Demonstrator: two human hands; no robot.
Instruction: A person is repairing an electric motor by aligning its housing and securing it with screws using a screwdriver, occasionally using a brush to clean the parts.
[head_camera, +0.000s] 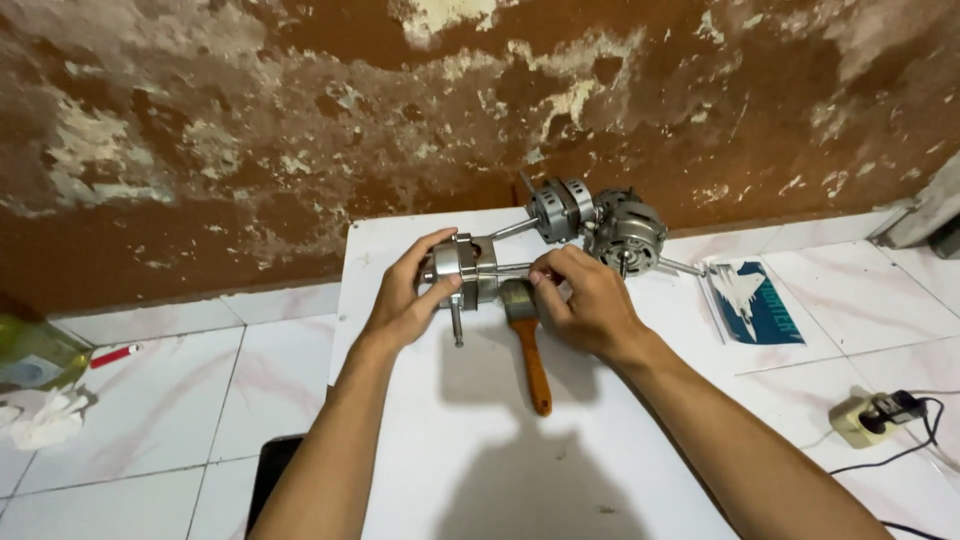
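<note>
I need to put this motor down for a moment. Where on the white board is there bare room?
The white board is bare between the forearms, below the paintbrush. It is crowded at the far edge: both hands hold a motor there, beside two more motors.

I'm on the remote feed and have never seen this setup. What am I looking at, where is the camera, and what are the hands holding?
There is no machine here: these are a person's two bare hands, filmed by one camera worn on their head, looking down. The left hand grips a round silver metal motor housing. The right hand pinches the thin steel shaft sticking out of it. Under them, on a white board, lies a paintbrush with an orange wooden handle. Two more grey metal motors rest at the board's far edge, beside the peeling brown wall.
</note>
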